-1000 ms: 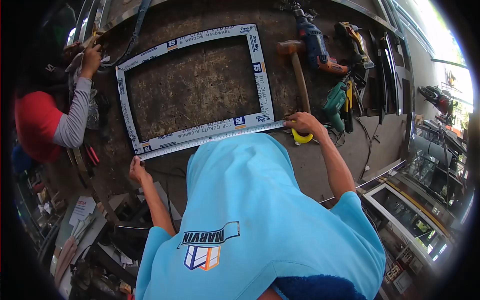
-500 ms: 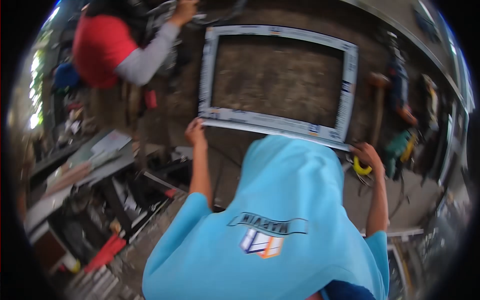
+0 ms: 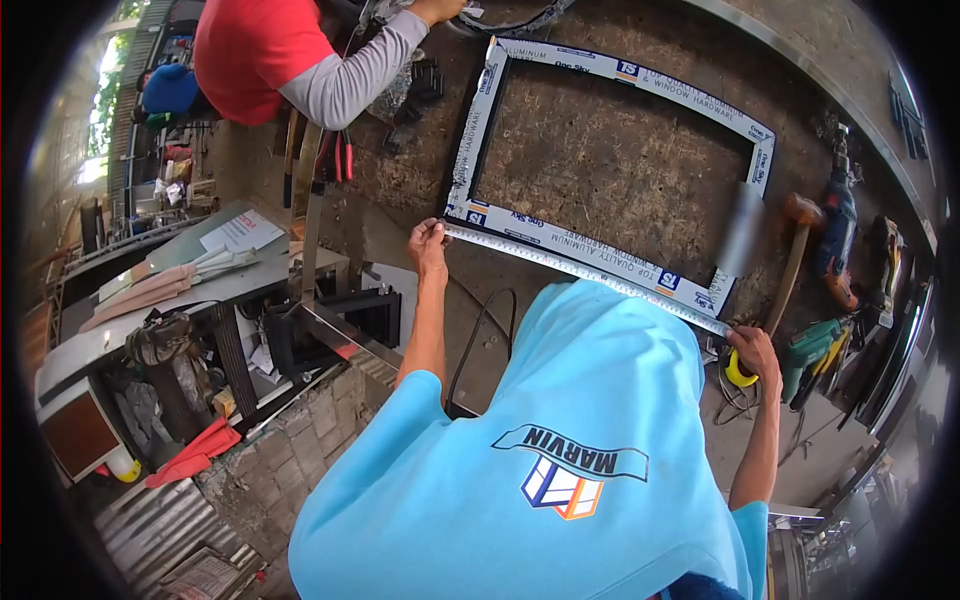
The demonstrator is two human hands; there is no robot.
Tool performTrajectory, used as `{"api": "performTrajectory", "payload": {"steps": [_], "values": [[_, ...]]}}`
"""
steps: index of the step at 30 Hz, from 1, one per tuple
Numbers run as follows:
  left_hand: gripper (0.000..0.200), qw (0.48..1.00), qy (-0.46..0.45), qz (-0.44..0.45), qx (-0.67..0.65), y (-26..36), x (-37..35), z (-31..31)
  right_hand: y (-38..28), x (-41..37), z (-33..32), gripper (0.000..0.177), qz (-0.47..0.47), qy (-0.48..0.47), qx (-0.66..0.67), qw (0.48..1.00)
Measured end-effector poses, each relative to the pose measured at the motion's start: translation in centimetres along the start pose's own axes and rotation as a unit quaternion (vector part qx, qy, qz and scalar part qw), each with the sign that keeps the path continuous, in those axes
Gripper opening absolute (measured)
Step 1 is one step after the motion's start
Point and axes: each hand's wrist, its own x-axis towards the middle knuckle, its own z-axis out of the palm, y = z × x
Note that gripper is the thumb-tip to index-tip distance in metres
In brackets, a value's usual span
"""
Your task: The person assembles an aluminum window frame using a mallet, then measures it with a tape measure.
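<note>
A rectangular window frame [image 3: 560, 238], wrapped in printed protective film, lies flat on the worn workbench. Along its near side stretches a silver tape measure [image 3: 590, 272] with markings on its blade. My left hand [image 3: 428, 246] is closed, pinching the blade's end by the frame's near left corner. At the near right corner, my right hand [image 3: 755, 352] is closed around the other end of the tape. A rounded yellow part [image 3: 738, 370] shows under that hand, and my fingers hide some of it. My light blue shirt covers the middle of the blade's near side.
A co-worker in a red shirt [image 3: 255, 55] reaches over the bench at the upper left. To the right lie a hammer [image 3: 795, 250], a power drill [image 3: 836, 225] and a green power tool [image 3: 808, 348]. A dark cable [image 3: 482, 320] loops near my left forearm.
The view has shifted, so the frame, bench and co-worker appear farther right, and the picture is sharper. Both hands still hold the tape along the frame's near side.
</note>
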Motion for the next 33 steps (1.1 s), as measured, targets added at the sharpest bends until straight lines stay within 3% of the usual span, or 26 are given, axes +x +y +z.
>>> {"api": "performTrajectory", "payload": {"steps": [11, 15, 17, 19, 21, 22, 25, 33], "values": [[0.017, 0.998, -0.016, -0.023, 0.054, 0.6, 0.4, 0.5, 0.2, 0.5, 0.3, 0.036, 0.026, -0.021, -0.005, 0.999], [0.016, 0.999, 0.007, -0.01, 0.033, 0.9, 0.1, 1.0, 1.4, 1.0, 0.8, 0.037, -0.01, -0.014, 0.01, 1.0], [0.018, 0.989, 0.019, 0.021, 0.143, 1.0, 0.4, 0.8, 1.9, 1.4, 0.7, 0.039, -0.011, -0.043, -0.013, 0.999], [0.017, 0.994, -0.001, 0.03, 0.108, 0.4, 0.9, 0.9, 2.6, 1.3, 0.9, 0.043, -0.009, -0.032, -0.028, 0.999], [0.021, 0.986, 0.013, 0.034, 0.164, -0.4, 2.6, -0.1, 2.4, 1.5, 0.5, 0.047, 0.022, -0.068, -0.045, 0.996], [0.023, 0.993, -0.013, 0.019, 0.115, -0.4, 3.1, -0.5, 2.7, 1.5, 0.8, 0.047, -0.003, -0.049, -0.024, 0.999], [0.017, 0.996, -0.03, -0.002, 0.079, 0.0, 3.4, -0.5, 2.4, 1.1, 0.7, 0.047, 0.038, -0.033, -0.006, 0.999], [0.019, 0.995, -0.017, -0.009, 0.102, 0.9, 2.5, 0.3, 1.5, 0.9, 0.2, 0.043, 0.067, -0.055, 0.02, 0.996]]}}
